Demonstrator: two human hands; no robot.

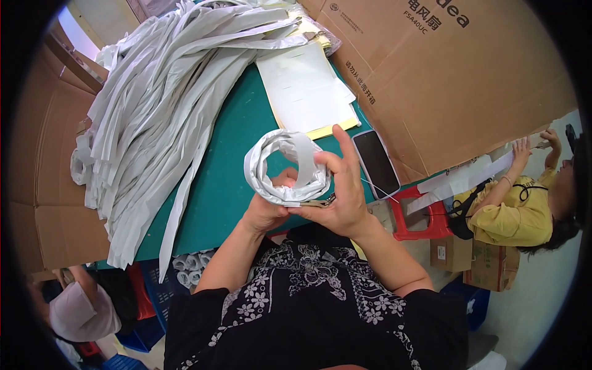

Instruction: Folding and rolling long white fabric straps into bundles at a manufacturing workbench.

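Observation:
Above the near edge of the green table, both my hands hold a thick coil (251,171) of whitish-grey strip, with its round opening facing up. My left hand (266,211) grips the coil's near side, some fingers showing through the opening. On the right side, my right hand (348,196) closes on the coil with its thumb underneath and one finger raised. A small metal piece (322,201) lies along the coil's lower edge by my right hand; its kind is unclear. A large heap of loose strips (179,80) spreads to the left, some hanging over the table edge.
White and yellow sheets (305,83) and a dark phone (377,164) lie beyond my hands on the green table (237,111). A big cardboard box (456,80) stands far right. Coils (192,262) sit below the edge. A person in yellow (515,209) works at right; another person (83,308) is lower left.

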